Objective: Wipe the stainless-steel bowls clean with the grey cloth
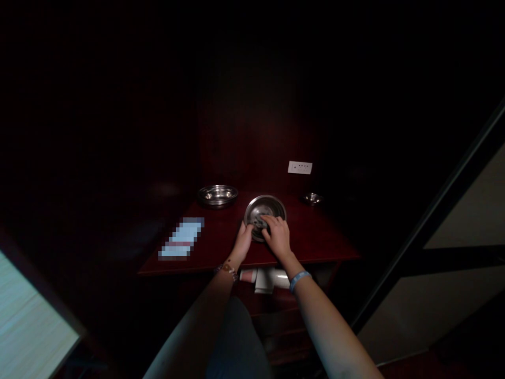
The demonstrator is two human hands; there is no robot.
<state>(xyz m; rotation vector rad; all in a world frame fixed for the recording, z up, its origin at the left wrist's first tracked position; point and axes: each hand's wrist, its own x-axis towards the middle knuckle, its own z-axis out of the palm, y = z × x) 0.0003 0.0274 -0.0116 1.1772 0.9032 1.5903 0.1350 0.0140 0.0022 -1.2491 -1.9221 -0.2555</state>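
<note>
A round stainless steel bowl [265, 203] is tipped toward me above the dark red shelf. My left hand [242, 243] grips its lower left edge, thumb over the rim. Inside the bowl, my right hand [278, 235] has its fingers bent against a small greyish-green thing [259, 221]. What that thing is cannot be made out, and the right fingertips partly cover it.
Stacked steel dishes [218, 196] stand at the back left of the shelf [221, 247]; a smaller steel bowl [313, 198] is at the back right. A blurred light-blue sheet [182, 238] lies left. White socket [300, 167] on the back wall. Paper cups [281, 278] lie below.
</note>
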